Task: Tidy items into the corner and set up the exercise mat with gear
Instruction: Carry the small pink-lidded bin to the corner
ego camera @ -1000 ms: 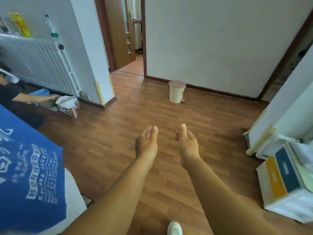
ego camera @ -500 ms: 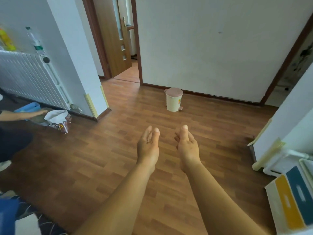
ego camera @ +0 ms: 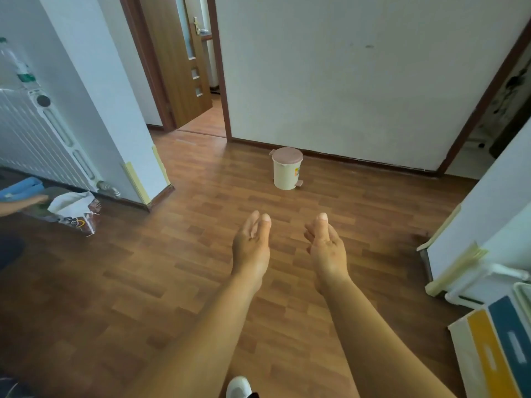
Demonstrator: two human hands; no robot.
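Note:
My left hand (ego camera: pixel 252 245) and my right hand (ego camera: pixel 326 246) are stretched out side by side over the wooden floor (ego camera: pixel 178 254), fingers loosely extended, holding nothing. A small cream pedal bin (ego camera: pixel 286 168) with a pink lid stands by the far wall, ahead of both hands. At the left, near the wall corner, lie a white plastic bag (ego camera: pixel 75 209) and a blue item (ego camera: pixel 20 188). No exercise mat is in view.
Another person's hand (ego camera: pixel 27 201) reaches toward the bag at the left edge. A white radiator (ego camera: pixel 37 139) lines the left wall. An open doorway (ego camera: pixel 198 81) is ahead left. A white cabinet (ego camera: pixel 488 214) and a yellow-and-blue box (ego camera: pixel 500 346) stand at right.
The view has swung right and forward. The blue cloth at the lower left has left the frame. My hands have drawn slightly apart; the bin looks nearer.

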